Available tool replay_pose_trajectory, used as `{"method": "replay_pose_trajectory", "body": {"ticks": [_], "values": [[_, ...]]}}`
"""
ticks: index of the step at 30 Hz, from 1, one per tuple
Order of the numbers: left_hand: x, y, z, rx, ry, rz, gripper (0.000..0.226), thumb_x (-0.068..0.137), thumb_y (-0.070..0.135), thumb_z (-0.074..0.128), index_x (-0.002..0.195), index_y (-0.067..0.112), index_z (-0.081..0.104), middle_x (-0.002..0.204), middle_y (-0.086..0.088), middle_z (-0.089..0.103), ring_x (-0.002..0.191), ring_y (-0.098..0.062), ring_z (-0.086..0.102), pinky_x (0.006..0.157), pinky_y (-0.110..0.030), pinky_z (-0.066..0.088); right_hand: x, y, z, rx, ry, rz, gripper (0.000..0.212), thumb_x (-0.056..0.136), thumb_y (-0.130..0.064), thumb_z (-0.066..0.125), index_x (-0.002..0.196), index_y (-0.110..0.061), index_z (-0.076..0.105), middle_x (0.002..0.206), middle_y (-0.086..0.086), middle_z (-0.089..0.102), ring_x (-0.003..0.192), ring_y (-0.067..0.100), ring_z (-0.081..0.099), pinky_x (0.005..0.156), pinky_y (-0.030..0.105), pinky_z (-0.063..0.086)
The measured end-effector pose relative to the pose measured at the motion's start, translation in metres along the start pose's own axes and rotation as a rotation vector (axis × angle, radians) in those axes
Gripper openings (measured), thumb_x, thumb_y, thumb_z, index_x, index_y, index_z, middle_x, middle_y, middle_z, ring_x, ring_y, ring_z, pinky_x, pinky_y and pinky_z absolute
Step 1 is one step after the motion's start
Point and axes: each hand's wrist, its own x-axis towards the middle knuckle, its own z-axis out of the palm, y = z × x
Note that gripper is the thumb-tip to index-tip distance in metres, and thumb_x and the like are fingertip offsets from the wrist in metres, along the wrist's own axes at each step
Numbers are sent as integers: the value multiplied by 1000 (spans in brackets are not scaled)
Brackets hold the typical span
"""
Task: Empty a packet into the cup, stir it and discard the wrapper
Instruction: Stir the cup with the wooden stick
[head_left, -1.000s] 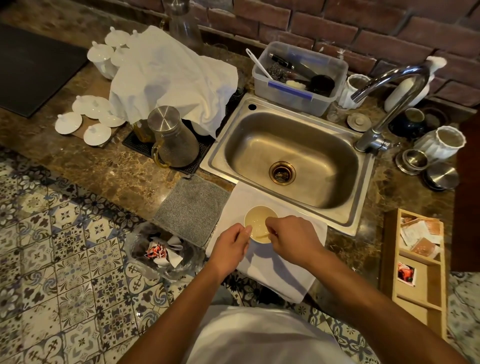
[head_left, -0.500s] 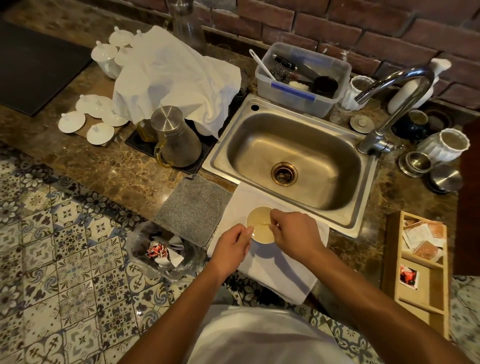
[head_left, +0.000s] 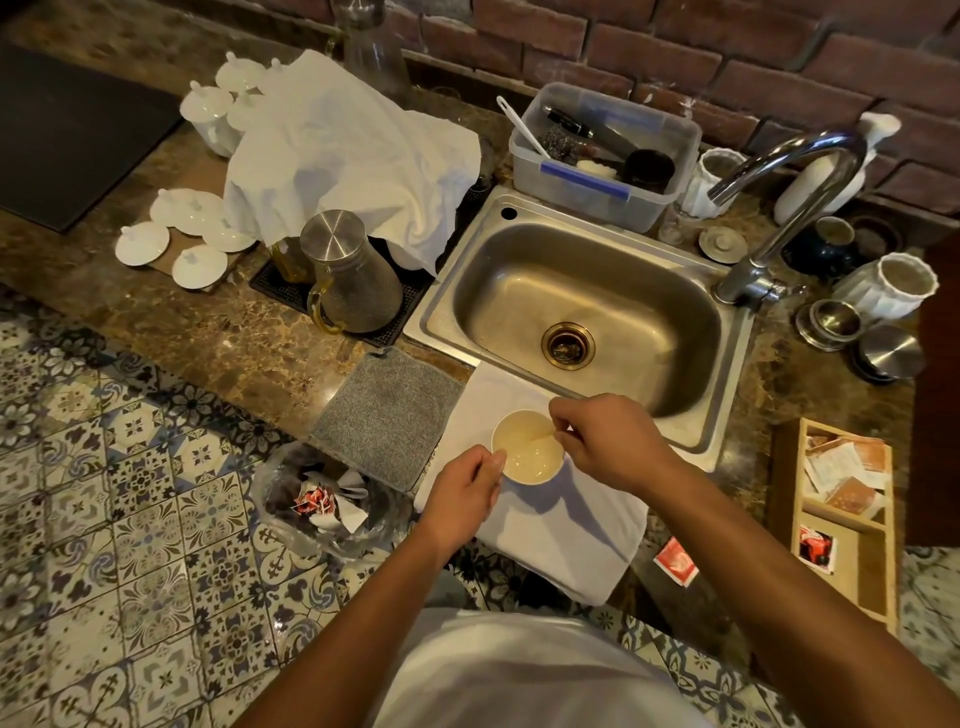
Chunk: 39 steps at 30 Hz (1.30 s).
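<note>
Your left hand (head_left: 464, 488) gripped the side of the cup (head_left: 528, 447), which stood on a white towel (head_left: 561, 525) at the table's front edge; your right hand (head_left: 608, 441) pinched a thin stirrer (head_left: 537, 439) dipped into its pale liquid.

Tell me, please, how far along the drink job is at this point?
Done, by the look of it: the cup holds cloudy pale liquid, so a packet seems emptied. In hand: the right hand holds a thin stirrer in the liquid while the left hand steadies the cup. Left: a red wrapper lies on the counter, not yet in the bin.
</note>
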Motion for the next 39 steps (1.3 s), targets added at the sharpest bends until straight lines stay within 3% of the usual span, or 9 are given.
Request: {"method": "replay_pose_trajectory", "body": {"ticks": [3,7,12,15,18,21,27,33,39], "values": [[0,0,0,-2,-4,-2,39,106,31,50,77,4,50,61,-6,49,53,-16,42,54,-25,40,0,-6,4,-76,-8,-30,5,90,-25,56,87,-25,59,73,3,66,67,29,60,55,33,48],[1,-2,0,2,-1,1,46,105,33,50,79,-5,48,60,-6,49,53,-18,42,54,-29,40,-1,-15,8,-139,-153,-39,12,88,-21,57,98,-25,63,82,6,67,75,32,63,58,31,43],[0,-1,0,0,-6,3,48,105,34,50,81,-7,49,60,-5,49,53,-16,42,53,-28,39,-3,-11,7,103,-237,33,12,86,-16,59,75,-19,53,69,-3,53,70,25,53,60,39,45],[1,-2,0,11,-6,4,45,106,33,49,78,-3,50,58,-3,49,51,-15,42,52,-25,39,-10,-3,-4,406,-89,174,15,89,-14,64,75,-17,60,65,-10,59,61,13,56,60,36,47],[2,-2,0,21,-5,3,40,106,31,49,75,6,51,57,-2,50,49,-13,42,51,-25,40,-28,12,-22,622,-3,331,12,92,-13,68,80,-13,65,67,2,68,51,15,62,52,33,51],[2,-3,0,18,-7,-18,38,106,30,48,74,9,50,57,-2,49,49,-12,42,51,-25,39,-55,34,-30,818,28,424,13,96,-17,67,85,-8,65,55,7,63,46,18,59,48,30,47],[2,-1,2,46,14,-18,37,106,28,48,73,11,51,57,-2,49,48,-11,42,49,-25,39,-106,65,-17,917,94,545,20,99,-19,62,88,-3,66,54,13,62,48,25,53,49,29,44],[1,3,3,81,32,-31,38,106,28,48,74,8,53,57,-4,49,47,-11,42,49,-22,38,-129,82,13,1426,435,772,25,103,-19,54,103,-2,73,53,6,42,51,24,43,52,32,36],[-2,8,5,77,37,-71,39,106,29,47,76,7,55,58,-4,50,48,-10,42,49,-21,37,-141,69,39,1858,363,851,21,99,-18,57,108,-4,69,54,-2,37,47,10,40,37,19,31]]}}
